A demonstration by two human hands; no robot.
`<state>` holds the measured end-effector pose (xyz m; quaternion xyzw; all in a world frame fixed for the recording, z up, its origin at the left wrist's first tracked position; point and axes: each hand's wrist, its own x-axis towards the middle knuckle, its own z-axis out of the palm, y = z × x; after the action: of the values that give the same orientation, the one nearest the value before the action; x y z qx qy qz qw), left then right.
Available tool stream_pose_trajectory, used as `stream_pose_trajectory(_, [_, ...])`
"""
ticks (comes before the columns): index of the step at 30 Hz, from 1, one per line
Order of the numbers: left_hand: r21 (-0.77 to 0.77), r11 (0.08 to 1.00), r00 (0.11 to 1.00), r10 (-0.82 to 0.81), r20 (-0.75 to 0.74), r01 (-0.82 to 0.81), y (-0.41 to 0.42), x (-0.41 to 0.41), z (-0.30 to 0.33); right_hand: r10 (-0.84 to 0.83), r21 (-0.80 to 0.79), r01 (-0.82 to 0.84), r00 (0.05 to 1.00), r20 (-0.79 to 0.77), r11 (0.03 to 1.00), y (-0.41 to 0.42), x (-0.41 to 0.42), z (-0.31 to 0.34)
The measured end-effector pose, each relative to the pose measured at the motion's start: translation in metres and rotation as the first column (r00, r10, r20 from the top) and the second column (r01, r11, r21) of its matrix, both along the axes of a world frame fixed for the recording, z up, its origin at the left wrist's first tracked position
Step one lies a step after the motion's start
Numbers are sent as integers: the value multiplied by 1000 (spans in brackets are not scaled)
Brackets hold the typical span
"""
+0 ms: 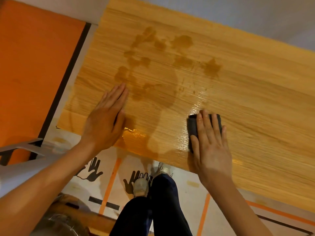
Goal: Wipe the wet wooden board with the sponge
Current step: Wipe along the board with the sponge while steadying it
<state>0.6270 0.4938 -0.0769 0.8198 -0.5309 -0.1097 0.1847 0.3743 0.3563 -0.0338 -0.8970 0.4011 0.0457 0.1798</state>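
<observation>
A large light wooden board [238,92] lies across the middle of the view. Dark wet blotches [153,53] spread over its left half, and a shiny puddle [134,133] sits at its near edge. My right hand [210,147] presses flat, fingers straight, on a dark grey sponge [192,128] near the board's near edge; most of the sponge is hidden under the fingers. My left hand [104,121] rests flat on the board's left part, fingers straight, just left of the puddle.
An orange panel [34,68] with a dark border lies left of the board. Below it the white surface [187,198] carries orange tape lines and black hand outlines. My legs and shoes [141,186] show at bottom centre. A round container [64,218] sits bottom left.
</observation>
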Motion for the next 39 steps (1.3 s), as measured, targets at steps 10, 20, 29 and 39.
stream_pose_trajectory(10, [-61,998,1000,-10,-6,10,2,1,5,217,3,-220,965,149,976,-10,114,-11])
stream_pose_trajectory(20, [-71,997,1000,6,-16,-7,-1,-5,8,-81,-30,87,984,160,996,-42,45,-5])
stream_pose_trajectory(29, [33,999,994,-35,-107,38,0,-2,21,135,9,-139,971,195,990,-36,82,-11])
stream_pose_trajectory(39, [-4,998,996,-56,-72,56,-85,71,24,-94,-11,98,978,188,995,-29,140,-6])
